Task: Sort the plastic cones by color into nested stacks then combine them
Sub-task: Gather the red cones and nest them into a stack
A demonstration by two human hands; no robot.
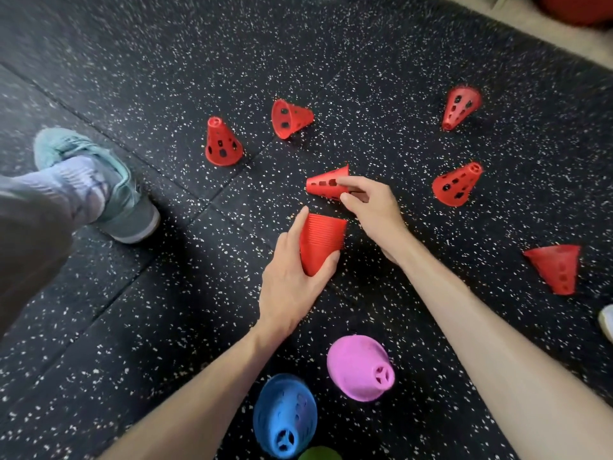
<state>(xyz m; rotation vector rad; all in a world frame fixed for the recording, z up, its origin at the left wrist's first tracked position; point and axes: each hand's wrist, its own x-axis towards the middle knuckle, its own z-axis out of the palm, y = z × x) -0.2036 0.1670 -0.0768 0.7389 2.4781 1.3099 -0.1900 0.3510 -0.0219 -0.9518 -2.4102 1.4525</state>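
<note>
No readable writing, brand or label on anything in view.

Left hand wraps the narrow end of a nested red stack, wide rims pointing to 12 o'clock, held near frame centre over the floor. Right hand pinches a single red cone between thumb and fingers, cone lying sideways, just beyond the stack's open end at 12 o'clock, not touching it as far as can be seen.

Loose red cones on the speckled black rubber floor: upright cone at 10 o'clock of the hands; tipped cone at 11 o'clock, open mouth facing left; tipped cone at 1 o'clock; another cone at 3 o'clock of the right hand, tip pointing up-right; cone on its side far at 4 o'clock. All well apart from each other.

Near the bottom edge, between the forearms: pink stack at 6 o'clock, blue stack at 7 o'clock beside it, tips toward the camera. A green object peeks in at the bottom edge, mostly cut off, touching or just beside the blue one, cannot tell which.

Teal sneaker with pale sock at 9 o'clock, dark trouser leg at the left edge. White shoe edge at the right border. Red round object at the top right corner, cropped. Floor tile seams run diagonally.
</note>
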